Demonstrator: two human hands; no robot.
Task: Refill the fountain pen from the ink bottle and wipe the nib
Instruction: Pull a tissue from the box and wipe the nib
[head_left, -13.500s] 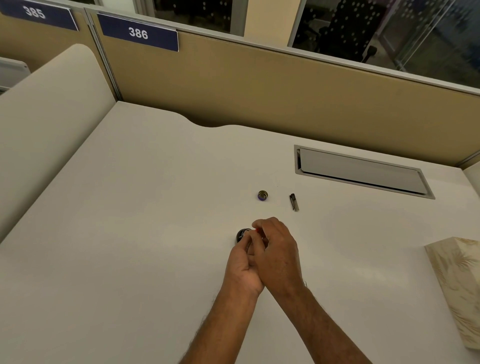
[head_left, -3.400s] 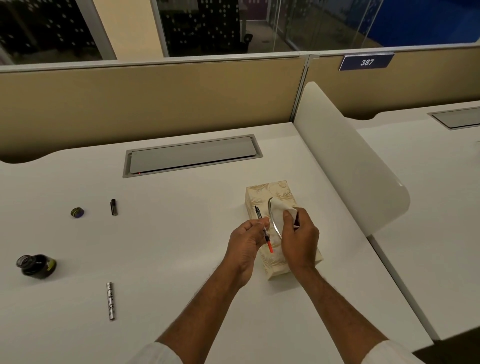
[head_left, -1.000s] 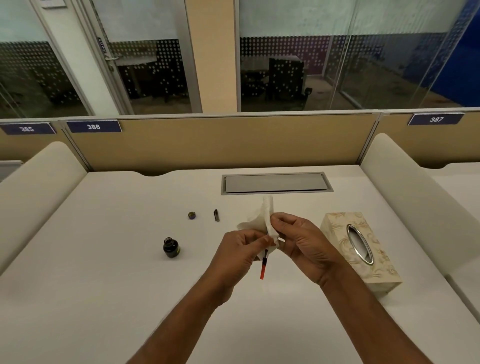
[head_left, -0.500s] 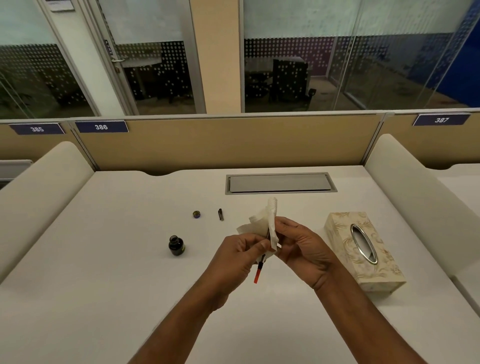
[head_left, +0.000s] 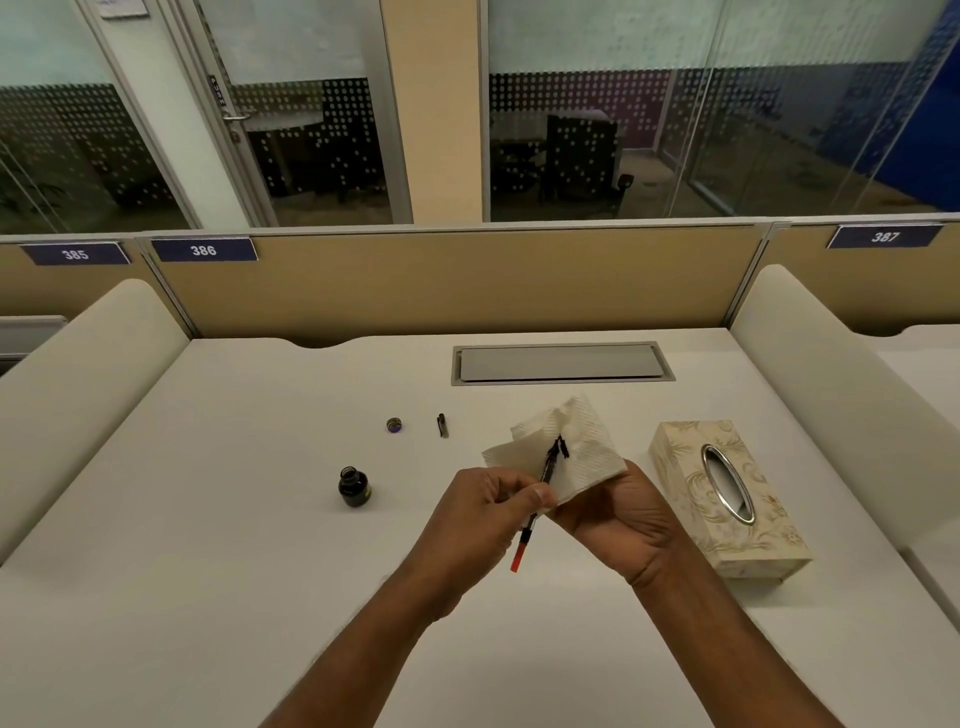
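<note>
— What have you got in your hands?

— My left hand (head_left: 485, 512) is pinched shut on the slim fountain pen section with its red-tipped ink converter (head_left: 535, 512); thumb and fingers close round its middle. The red end points down toward me, and the dark nib end points up and away, lying against the white embossed paper tissue (head_left: 569, 452). My right hand (head_left: 618, 519) has its fingers closed on the lower edge of that tissue, holding it spread open behind the nib. There is a dark ink smear on the tissue right where the nib touches it.

— And the ink?

— The small dark glass ink bottle (head_left: 354, 486) stands upright and uncapped on the white desk (head_left: 208, 519), to the left of my left hand and clear of it. Its little round cap (head_left: 394, 425) lies farther back, and just to the right of that is a short dark pen part with a clip (head_left: 442, 425); I cannot tell exactly which piece it is.

— Anything on your right?

— The cream, leaf-patterned tissue box with the oval metal-rimmed opening (head_left: 727, 499) sits near my right wrist, not touching it. Beyond my hands, a grey rectangular cable hatch (head_left: 561, 362) is set flush in the desk, in front of the tan partition (head_left: 467, 280) carrying the blue "386" label (head_left: 203, 250).
</note>
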